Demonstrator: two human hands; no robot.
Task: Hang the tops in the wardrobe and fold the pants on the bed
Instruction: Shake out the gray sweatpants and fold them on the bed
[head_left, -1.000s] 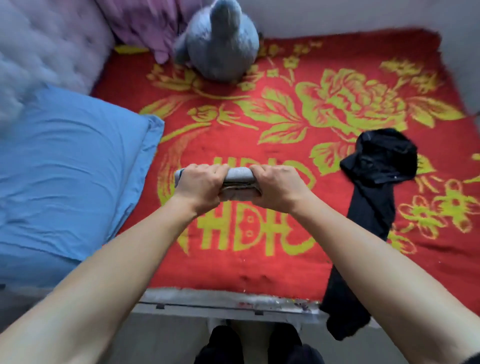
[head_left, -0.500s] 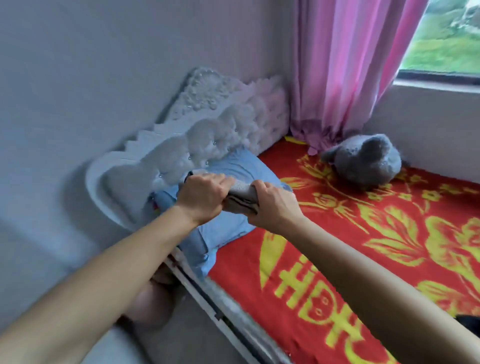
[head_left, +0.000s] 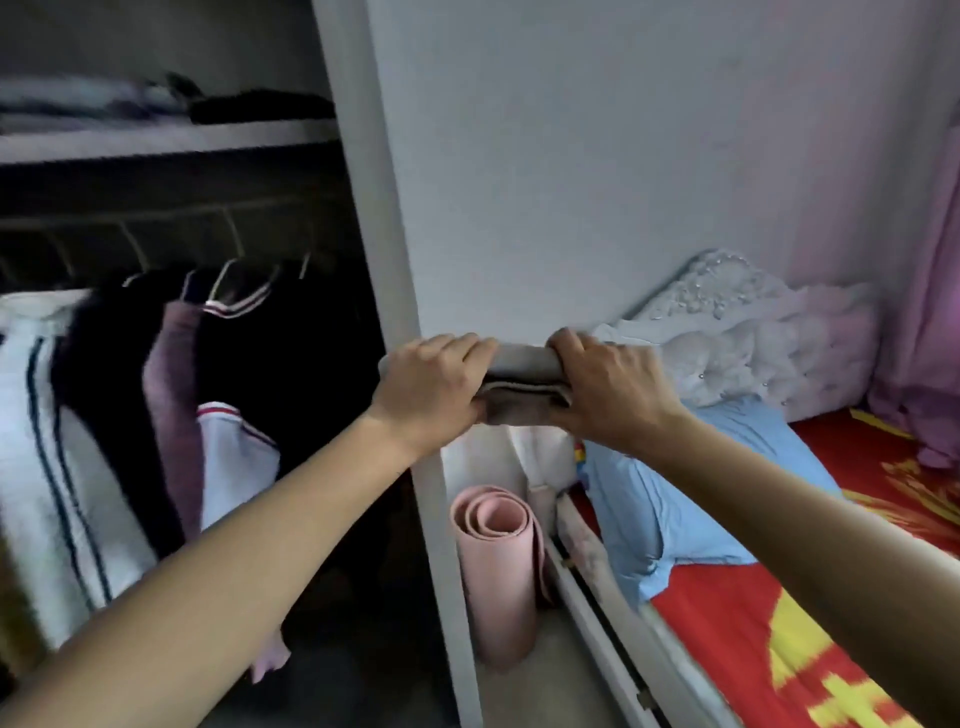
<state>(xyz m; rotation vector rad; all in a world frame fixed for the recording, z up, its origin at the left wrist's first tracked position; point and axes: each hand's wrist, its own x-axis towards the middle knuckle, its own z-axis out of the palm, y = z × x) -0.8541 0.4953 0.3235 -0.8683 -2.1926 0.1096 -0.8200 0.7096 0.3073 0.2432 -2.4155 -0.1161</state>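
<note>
A folded grey garment (head_left: 524, 382) is held in the air between both hands, in front of the wardrobe's white side panel (head_left: 395, 291). My left hand (head_left: 431, 382) grips its left end and my right hand (head_left: 608, 389) grips its right end, fingers curled over the top. The open wardrobe (head_left: 171, 140) fills the left, with several tops hanging on its rail (head_left: 156, 218): a white striped one (head_left: 47, 436), dark ones and a mauve one (head_left: 174, 395). The bed with its red and yellow blanket (head_left: 779, 623) lies at the right.
A rolled pink mat (head_left: 498, 561) stands on the floor between wardrobe and bed. A blue pillow (head_left: 670, 499) leans against the white tufted headboard (head_left: 748, 332). Folded clothes lie on the wardrobe's upper shelf (head_left: 156, 111). A pink curtain (head_left: 930, 322) hangs at the far right.
The view has swung left from the bed to the wardrobe. Both hands keep the same grip on the folded grey garment, carried from above the blanket to the wardrobe's edge.
</note>
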